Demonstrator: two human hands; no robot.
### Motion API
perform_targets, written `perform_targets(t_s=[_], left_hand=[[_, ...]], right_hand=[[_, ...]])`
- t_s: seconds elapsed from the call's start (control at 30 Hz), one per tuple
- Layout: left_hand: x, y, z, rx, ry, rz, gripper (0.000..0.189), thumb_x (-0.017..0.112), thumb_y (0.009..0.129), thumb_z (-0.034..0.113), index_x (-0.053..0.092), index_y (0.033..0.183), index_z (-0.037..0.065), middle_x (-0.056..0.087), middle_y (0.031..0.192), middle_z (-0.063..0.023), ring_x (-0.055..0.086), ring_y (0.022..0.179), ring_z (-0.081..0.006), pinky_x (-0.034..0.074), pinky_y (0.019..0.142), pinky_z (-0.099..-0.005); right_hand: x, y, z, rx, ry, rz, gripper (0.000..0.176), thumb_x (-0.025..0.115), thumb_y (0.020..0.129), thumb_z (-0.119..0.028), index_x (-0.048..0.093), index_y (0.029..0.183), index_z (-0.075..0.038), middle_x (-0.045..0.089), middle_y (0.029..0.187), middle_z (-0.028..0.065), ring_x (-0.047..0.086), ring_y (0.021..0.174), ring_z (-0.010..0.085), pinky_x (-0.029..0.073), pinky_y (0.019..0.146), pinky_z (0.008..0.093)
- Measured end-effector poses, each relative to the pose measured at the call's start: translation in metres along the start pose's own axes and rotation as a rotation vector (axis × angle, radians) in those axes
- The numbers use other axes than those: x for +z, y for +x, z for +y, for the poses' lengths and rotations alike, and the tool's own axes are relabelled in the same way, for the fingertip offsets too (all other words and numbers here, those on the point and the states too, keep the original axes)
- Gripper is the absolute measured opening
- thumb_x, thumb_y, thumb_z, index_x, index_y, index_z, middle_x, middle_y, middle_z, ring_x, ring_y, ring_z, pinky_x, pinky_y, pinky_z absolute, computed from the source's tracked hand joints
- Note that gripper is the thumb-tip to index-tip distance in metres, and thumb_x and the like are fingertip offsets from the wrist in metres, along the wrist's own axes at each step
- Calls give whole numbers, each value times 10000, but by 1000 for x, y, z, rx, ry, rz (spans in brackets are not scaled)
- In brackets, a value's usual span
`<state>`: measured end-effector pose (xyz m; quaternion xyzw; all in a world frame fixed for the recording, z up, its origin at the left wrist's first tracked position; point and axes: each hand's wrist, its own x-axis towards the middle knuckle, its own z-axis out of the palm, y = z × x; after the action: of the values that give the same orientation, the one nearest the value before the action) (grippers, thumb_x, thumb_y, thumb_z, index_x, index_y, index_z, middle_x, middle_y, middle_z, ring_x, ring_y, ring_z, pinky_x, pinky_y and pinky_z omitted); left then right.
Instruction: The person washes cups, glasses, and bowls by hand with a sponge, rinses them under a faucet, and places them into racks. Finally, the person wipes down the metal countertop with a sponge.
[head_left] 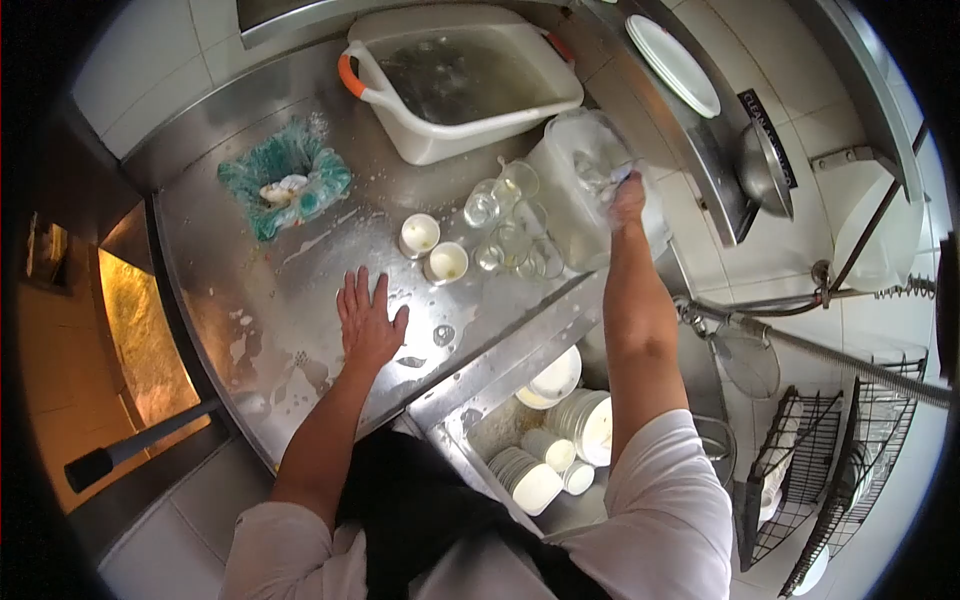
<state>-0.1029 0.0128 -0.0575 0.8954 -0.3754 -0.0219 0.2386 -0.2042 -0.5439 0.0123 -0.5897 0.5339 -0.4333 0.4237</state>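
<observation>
My left hand (372, 322) lies with fingers spread on the wet metal counter (260, 340), holding nothing. Just beyond its fingertips stand two small white cups (419, 236) with residue inside. On the right my right hand (627, 200) reaches over a translucent plastic tub (575, 240), its fingers closed round something clear that I cannot make out. Several clear glasses (510, 245) stand beside the tub, to its left. Part of the tub is hidden behind my right forearm.
A white basin (430, 145) with orange handles holds murky water at the back. A green bag (245, 190) lies at the left. Stacked white dishes (592, 425) fill the sink. A spray hose (830, 350), wire racks (790, 440) and a shelf with plates (672, 65) are at the right.
</observation>
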Motion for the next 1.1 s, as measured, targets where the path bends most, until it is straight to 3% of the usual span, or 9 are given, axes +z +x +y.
perform_targets(t_s=[0.07,0.17,0.33,0.5,0.63,0.7,0.87,0.93,1.1], left_hand=[[1,-1,-3,-7,-39,43,684,664,846,417,470,1388,48,324,1498,-242,253,1410,-421,183,1136,-562],[2,8,-8,-48,-155,63,781,740,790,414,437,1412,51,379,1467,-242,300,1393,-418,190,1144,-541],[8,94,0,-49,-655,24,928,840,706,249,341,1464,50,402,1478,-205,374,1375,-351,273,1154,-422],[4,130,2,47,-699,-238,903,828,647,120,374,1421,24,544,1347,-188,521,1254,-316,403,1064,-372],[6,116,13,57,-640,-289,824,824,650,86,422,1367,33,615,1229,-157,588,1148,-294,461,999,-376],[-3,93,25,-180,-1017,-187,735,808,668,41,459,1316,44,637,1131,-115,617,1048,-229,503,920,-354],[-13,23,33,-180,-1189,-149,652,738,750,11,451,1335,24,615,1139,-74,605,1022,-177,511,875,-312],[-16,-9,47,-73,-1316,-598,664,707,798,53,409,1390,13,592,1194,-75,602,1033,-184,505,890,-315],[-13,-63,103,-112,-1582,-868,597,662,874,133,402,1400,24,564,1244,-81,601,1039,-166,516,863,-306]], right_hand=[[-36,-67,-51,186,752,-567,286,567,939,-282,604,1083,-38,674,969,88,682,885,245,564,819,402],[-57,-193,-123,230,597,-431,320,554,951,-292,610,1113,-22,680,1001,84,674,890,257,547,817,409],[-106,-320,12,230,70,-708,385,625,877,-263,634,1142,16,669,1069,105,638,946,223,507,849,392],[-147,-459,26,686,362,-760,389,683,872,-191,583,1194,3,673,1058,112,678,844,223,557,771,370],[-168,-491,37,686,347,-671,429,697,883,-205,552,1231,0,673,1074,120,676,882,223,552,805,372],[-174,-475,48,660,204,-682,437,694,897,-242,554,1228,6,670,1073,112,663,892,204,538,811,350],[-159,-451,10,413,264,-606,445,665,933,-285,547,1256,-4,657,1084,84,608,946,151,496,843,313],[-146,-440,0,344,308,-588,471,644,948,-302,525,1308,-22,647,1128,94,596,994,156,483,875,310],[-135,-423,-21,232,137,-587,512,556,995,-365,505,1375,-26,624,1207,114,569,1088,183,438,968,311]])
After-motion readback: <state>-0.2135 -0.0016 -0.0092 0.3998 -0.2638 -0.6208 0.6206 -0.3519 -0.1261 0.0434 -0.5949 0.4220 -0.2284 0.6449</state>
